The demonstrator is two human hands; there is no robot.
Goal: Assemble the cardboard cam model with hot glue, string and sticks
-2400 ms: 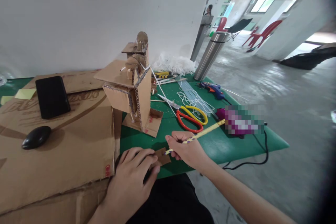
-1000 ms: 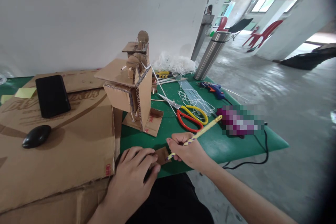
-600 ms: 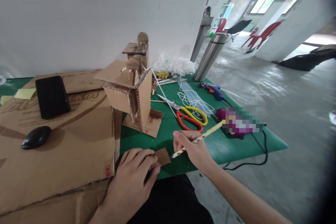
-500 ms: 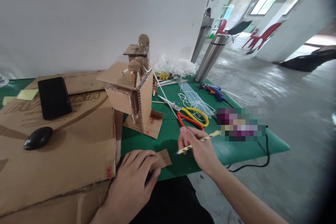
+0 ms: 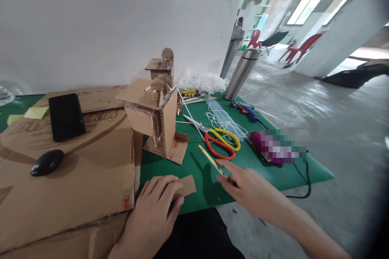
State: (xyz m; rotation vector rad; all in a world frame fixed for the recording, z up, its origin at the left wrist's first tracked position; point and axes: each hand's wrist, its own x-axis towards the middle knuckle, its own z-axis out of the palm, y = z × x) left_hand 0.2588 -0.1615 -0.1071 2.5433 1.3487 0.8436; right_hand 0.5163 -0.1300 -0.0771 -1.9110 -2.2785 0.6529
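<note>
My left hand (image 5: 153,210) lies flat with its fingers pressing a small brown cardboard piece (image 5: 187,186) onto the green mat (image 5: 258,166) at the near edge. My right hand (image 5: 246,188) hovers just right of it, still holding a yellow pencil with purple dots (image 5: 211,160) whose free end points up and to the left, toward the scissors. A cardboard model (image 5: 154,109) with round tops stands behind the piece. Red and yellow scissors (image 5: 217,139) lie beyond the pencil.
A large flat cardboard sheet (image 5: 69,170) fills the left, with a black phone (image 5: 66,116) and a black oval object (image 5: 47,162) on it. A glue gun (image 5: 246,108), white cords (image 5: 225,119), a steel flask (image 5: 241,73), and a black cable (image 5: 304,186) are to the right. A white board stands behind.
My right hand has lifted the pencil off the cardboard piece, drawn back to the right and swung the pencil round to point up-left. My left hand stays on the piece.
</note>
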